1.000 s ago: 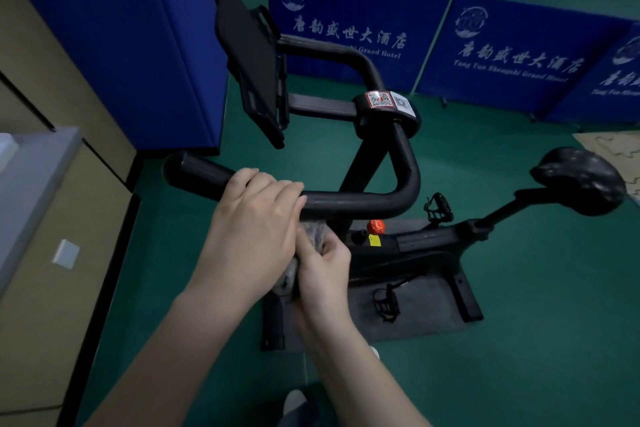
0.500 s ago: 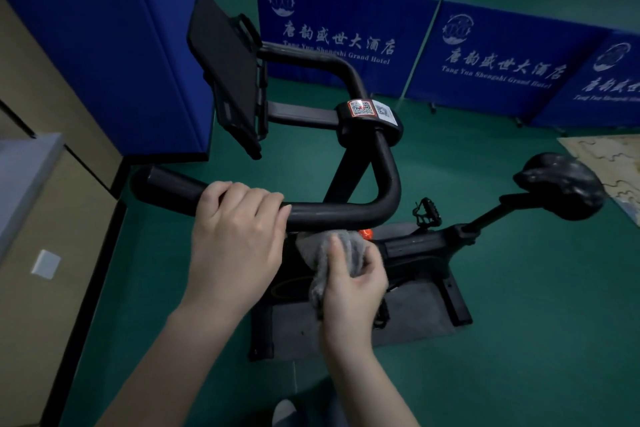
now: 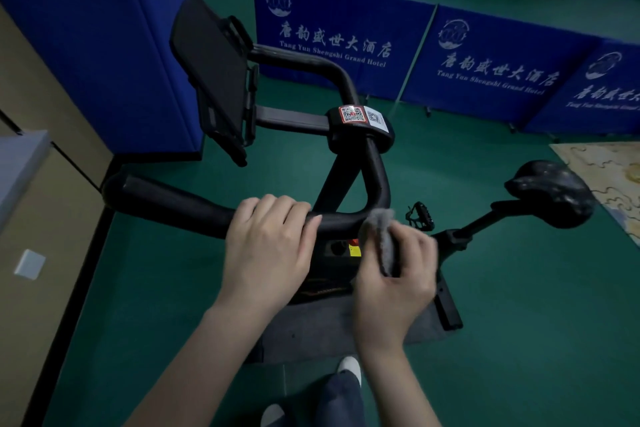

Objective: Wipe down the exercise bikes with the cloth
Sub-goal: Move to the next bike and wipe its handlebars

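Denim-blue trouser legs and the toes of white shoes show at the bottom edge, planted on the green floor close behind the grey mat that lies under the machine. From there two bare forearms reach up to the near handlebar.

Left hand lies over the black padded handlebar tube, its fingers curled over the top of it; this grip looks meant to steady the bar, and perhaps the body, while the other hand works. Right hand has its grip pinched on a crumpled grey cloth, thumb on one side and fingers wrapped round the other, with the free upper fold of the cloth pressed against the tube just where it bends up toward the stem. Bunched this way, the cloth can wrap the round tube rather than slide flat over it. The two hands are near each other but apart on the same bar.

Below the bend a red knob and a yellow label peek out on the black exercise bike frame. Further along sit a black pedal and the black saddle to the right. Higher up, the stem cap carries two QR stickers, and a dark tablet holder is clamped ahead of it.

Beyond, blue printed hotel partitions fence the area. Judging by the cloth's place, wiping has only reached the near bar; stem, holder and saddle likely remain.
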`<action>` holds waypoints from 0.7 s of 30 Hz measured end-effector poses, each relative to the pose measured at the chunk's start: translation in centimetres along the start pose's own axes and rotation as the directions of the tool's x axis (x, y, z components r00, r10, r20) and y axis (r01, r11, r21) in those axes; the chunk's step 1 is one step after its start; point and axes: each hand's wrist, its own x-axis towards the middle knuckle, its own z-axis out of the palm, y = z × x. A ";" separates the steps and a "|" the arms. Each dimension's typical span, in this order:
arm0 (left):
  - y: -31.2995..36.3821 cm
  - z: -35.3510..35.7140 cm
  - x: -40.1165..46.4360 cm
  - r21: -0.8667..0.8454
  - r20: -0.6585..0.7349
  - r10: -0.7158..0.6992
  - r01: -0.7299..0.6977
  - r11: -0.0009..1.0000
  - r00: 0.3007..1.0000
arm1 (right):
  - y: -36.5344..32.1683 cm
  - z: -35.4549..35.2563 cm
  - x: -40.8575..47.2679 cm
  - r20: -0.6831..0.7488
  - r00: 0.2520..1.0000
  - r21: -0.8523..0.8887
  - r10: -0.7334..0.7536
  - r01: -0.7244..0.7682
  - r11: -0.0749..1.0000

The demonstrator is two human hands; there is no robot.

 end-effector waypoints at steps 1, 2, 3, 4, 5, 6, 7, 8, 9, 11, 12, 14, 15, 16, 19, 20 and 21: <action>0.0 0.0 0.0 -0.004 -0.003 0.000 0.000 1.000 1.000 | 0.2 -0.3 0.7 -0.036 0.998 -0.025 -0.043 0.042 0.999; 0.1 0.1 0.0 -0.005 -0.004 -0.002 0.002 1.000 1.000 | 0.3 -0.5 1.2 -0.052 0.994 -0.042 -0.093 0.091 0.995; 0.1 0.1 0.0 -0.004 -0.003 -0.007 0.007 1.000 1.000 | 0.3 -0.4 1.4 -0.030 0.989 -0.045 -0.143 0.142 0.989; 0.1 0.1 0.0 -0.001 0.000 -0.010 0.010 1.000 1.000 | 0.3 -0.2 1.3 0.039 0.981 -0.030 -0.191 0.192 0.981; 0.1 0.1 0.0 0.002 0.002 -0.010 0.010 1.000 1.000 | 0.2 0.2 1.0 0.140 0.961 -0.007 -0.240 0.244 0.970; 0.0 0.1 0.0 0.004 0.005 -0.008 0.008 1.000 1.000 | 0.2 0.6 0.5 0.242 0.927 0.013 -0.288 0.293 0.956; 0.0 0.1 0.0 0.005 0.008 -0.004 0.004 1.000 1.000 | 0.4 0.7 0.0 0.316 0.891 0.024 -0.326 0.336 0.941; 0.0 0.1 -0.1 0.006 0.012 -0.002 0.002 1.000 1.000 | 0.8 0.7 -0.1 0.354 0.868 0.028 -0.347 0.361 0.932; 0.0 0.1 -0.1 0.006 0.016 -0.004 0.004 1.000 1.000 | 1.3 0.5 0.3 0.357 0.868 0.022 -0.346 0.363 0.932; 0.0 0.1 -0.1 0.003 0.018 -0.012 0.012 1.000 1.000 | 2.9 0.1 1.8 0.282 0.922 -0.028 -0.264 0.283 0.959; 0.0 0.2 -0.1 0.001 0.018 -0.018 0.018 1.000 1.000 | 3.4 0.0 2.5 0.230 0.954 -0.049 -0.191 0.208 0.977; 0.1 0.2 -0.1 0.002 0.018 -0.030 0.030 1.000 0.999 | 3.6 -0.1 2.8 0.206 0.970 -0.033 -0.127 0.136 0.990; 0.2 0.2 -0.1 0.006 0.019 -0.032 0.032 0.999 0.999 | 3.4 -0.1 2.4 0.223 0.962 -0.013 -0.156 0.163 0.987; 0.2 0.2 -0.1 0.010 0.020 -0.033 0.033 0.999 0.999 | 3.2 -0.1 1.9 0.244 0.950 0.010 -0.196 0.199 0.980; 0.3 0.2 -0.1 0.010 0.019 -0.033 0.033 0.999 0.999 | 3.6 -0.3 1.7 0.246 0.964 0.067 -0.106 0.092 0.993; 0.3 0.2 -0.1 0.010 0.012 -0.034 0.034 0.999 0.999 | 4.1 -0.1 2.1 0.230 0.973 0.106 0.032 -0.057 0.993; 0.2 0.2 -0.1 0.013 0.006 -0.032 0.032 0.999 0.999 | 4.3 0.2 2.6 0.234 0.957 0.144 0.173 -0.210 0.967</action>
